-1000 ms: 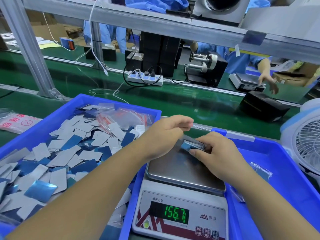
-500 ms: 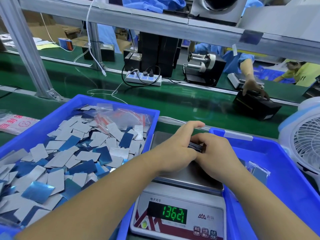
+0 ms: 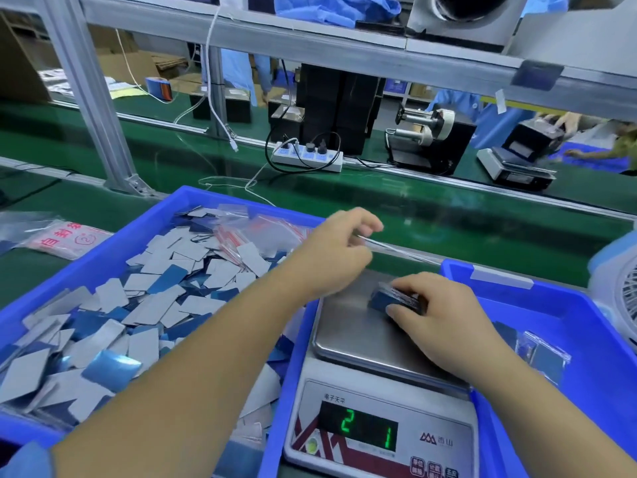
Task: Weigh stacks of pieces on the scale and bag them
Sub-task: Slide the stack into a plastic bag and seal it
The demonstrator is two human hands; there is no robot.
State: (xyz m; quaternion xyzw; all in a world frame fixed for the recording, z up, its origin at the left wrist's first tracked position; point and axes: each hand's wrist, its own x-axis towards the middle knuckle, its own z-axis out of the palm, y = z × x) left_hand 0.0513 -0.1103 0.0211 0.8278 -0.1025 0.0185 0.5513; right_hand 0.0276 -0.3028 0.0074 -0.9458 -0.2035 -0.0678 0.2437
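A digital scale [image 3: 358, 339] stands between two blue bins, its display showing green digits 2 and 1. On the far part of its steel pan, my right hand [image 3: 444, 319] grips a small stack of blue pieces [image 3: 386, 300] that looks wrapped in clear film. My left hand [image 3: 339, 251] hovers over the pan's far left corner with its fingers curled. Motion blur hides whether it pinches anything. The left blue bin [image 3: 103, 257] holds several loose blue and silver pieces [image 3: 151, 305] and a pile of clear zip bags [image 3: 251, 232] with red strips.
The right blue bin [image 3: 586, 401] holds bagged pieces [image 3: 541, 353]. A white fan [image 3: 620, 291] stands at the right edge. Beyond the bins runs a green conveyor belt [image 3: 448, 208] with a power strip [image 3: 306, 157]. A printed bag pack [image 3: 65, 236] lies far left.
The hands have parted: my left hand lifted off toward the far left, my right hand holds the stack alone. The scale reading dropped from 156.7 through 136.2.
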